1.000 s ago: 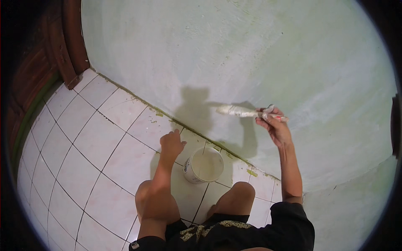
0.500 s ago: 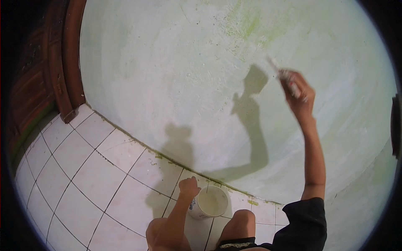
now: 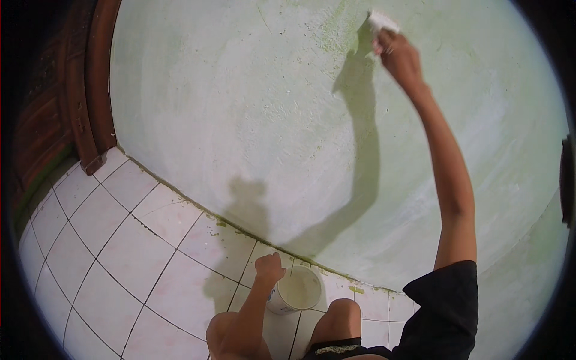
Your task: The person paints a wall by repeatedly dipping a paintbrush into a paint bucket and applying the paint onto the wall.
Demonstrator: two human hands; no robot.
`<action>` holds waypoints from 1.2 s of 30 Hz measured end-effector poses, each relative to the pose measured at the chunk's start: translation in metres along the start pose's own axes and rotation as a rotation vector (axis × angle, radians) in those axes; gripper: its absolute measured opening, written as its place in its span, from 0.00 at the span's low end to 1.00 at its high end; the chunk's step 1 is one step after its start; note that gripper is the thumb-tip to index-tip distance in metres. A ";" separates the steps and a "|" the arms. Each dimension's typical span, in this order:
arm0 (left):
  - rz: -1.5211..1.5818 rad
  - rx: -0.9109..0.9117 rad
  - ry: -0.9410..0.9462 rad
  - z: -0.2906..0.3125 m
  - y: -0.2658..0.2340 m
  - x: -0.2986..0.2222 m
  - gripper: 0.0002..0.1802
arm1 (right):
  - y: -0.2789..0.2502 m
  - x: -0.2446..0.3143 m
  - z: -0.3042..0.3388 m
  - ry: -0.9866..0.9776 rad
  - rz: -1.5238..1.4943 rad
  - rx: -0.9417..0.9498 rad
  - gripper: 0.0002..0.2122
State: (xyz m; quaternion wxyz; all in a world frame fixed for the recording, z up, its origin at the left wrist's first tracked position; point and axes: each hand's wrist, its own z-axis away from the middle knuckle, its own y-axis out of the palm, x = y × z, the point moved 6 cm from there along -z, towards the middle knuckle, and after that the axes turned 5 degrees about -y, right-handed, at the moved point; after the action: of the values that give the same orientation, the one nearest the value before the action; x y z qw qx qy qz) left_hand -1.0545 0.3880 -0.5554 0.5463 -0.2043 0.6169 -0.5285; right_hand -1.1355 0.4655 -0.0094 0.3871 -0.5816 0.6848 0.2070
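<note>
My right hand [image 3: 401,59] is raised high, its fingers closed round the handle of a paintbrush [image 3: 383,23]. The brush's pale, paint-covered bristles meet the light green wall [image 3: 288,120] at the upper middle. White paint marks show on my fingers. Low in the view, my left hand [image 3: 270,267] is closed at the left rim of a white bucket [image 3: 283,305], holding it; the fingertips are partly hidden. Inside the bucket is pale, whitish paint [image 3: 299,290]. The bucket stands upright on the floor between my knees, close to the wall's base.
White floor tiles [image 3: 174,279] with dark joints spread to the left. Green paint spots [image 3: 355,290] mark the tiles along the wall's foot. A carved brown wooden door frame [image 3: 99,78] stands at the left, and a dark object [image 3: 567,180] juts in at the right edge.
My right hand has moved up and slightly left with the paintbrush, from in front of the wall to brushing against it higher up. My left hand stays at the bucket.
</note>
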 end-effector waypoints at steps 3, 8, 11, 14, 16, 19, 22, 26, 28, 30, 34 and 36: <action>0.066 -0.002 0.023 -0.001 -0.001 0.001 0.26 | 0.042 0.078 0.069 -0.003 -0.226 0.255 0.08; -0.002 0.022 -0.003 0.011 -0.004 -0.003 0.24 | 0.010 0.160 0.099 -0.153 -0.643 0.569 0.02; 0.003 0.037 0.021 0.015 -0.007 -0.004 0.24 | 0.033 0.090 0.068 -0.091 -0.808 0.333 0.01; 0.000 0.040 0.000 0.010 -0.002 0.004 0.23 | 0.027 0.021 0.009 0.026 -0.738 0.205 0.06; 0.009 0.028 -0.002 0.009 -0.007 0.006 0.23 | 0.007 -0.018 -0.022 0.035 -0.375 0.181 0.06; 0.031 0.016 -0.015 0.010 -0.005 0.013 0.23 | -0.048 -0.018 -0.061 0.101 -0.155 0.019 0.08; 0.025 0.008 -0.002 0.005 -0.007 0.008 0.23 | -0.010 -0.029 -0.042 -0.017 -0.033 -0.106 0.08; 0.042 0.057 -0.001 0.001 -0.001 0.002 0.23 | 0.051 0.056 0.042 -0.132 0.033 0.180 0.14; 0.045 0.068 0.012 0.004 0.000 -0.003 0.23 | 0.044 0.115 0.076 -0.261 -0.168 0.312 0.15; 0.047 0.075 0.020 0.003 0.000 -0.005 0.23 | 0.029 0.142 0.073 -0.300 -0.375 0.545 0.12; 0.040 0.084 0.045 0.004 0.005 -0.010 0.24 | 0.018 0.079 0.000 -0.259 -0.882 0.522 0.05; 0.052 0.091 0.027 0.002 0.007 -0.007 0.24 | 0.014 0.024 -0.046 -0.161 -0.917 0.418 0.05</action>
State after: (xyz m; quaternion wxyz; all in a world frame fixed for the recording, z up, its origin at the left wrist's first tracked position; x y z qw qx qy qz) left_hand -1.0483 0.3955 -0.5577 0.5603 -0.1559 0.6047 -0.5441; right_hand -1.1628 0.4194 -0.0022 0.5977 -0.7147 0.3539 -0.0815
